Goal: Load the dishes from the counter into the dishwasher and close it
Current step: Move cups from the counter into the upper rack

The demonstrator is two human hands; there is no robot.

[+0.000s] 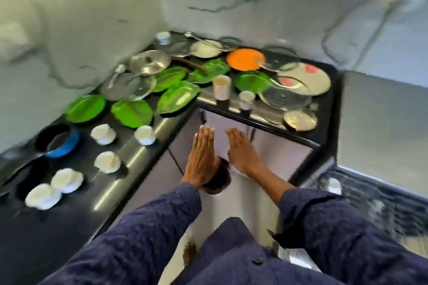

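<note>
Our left hand (203, 157) and right hand (240, 150) are flat, fingers straight, holding nothing, over the closed dishwasher (266, 157) front. The dishes, green plates (132, 112) and cups (221, 87), crowd the bench (139, 152). We risk knocking pieces at the edge when the door swings.

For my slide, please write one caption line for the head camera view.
Both hands, left and right, held open before the dishwasher front; dishes crowd the black counter.
</note>
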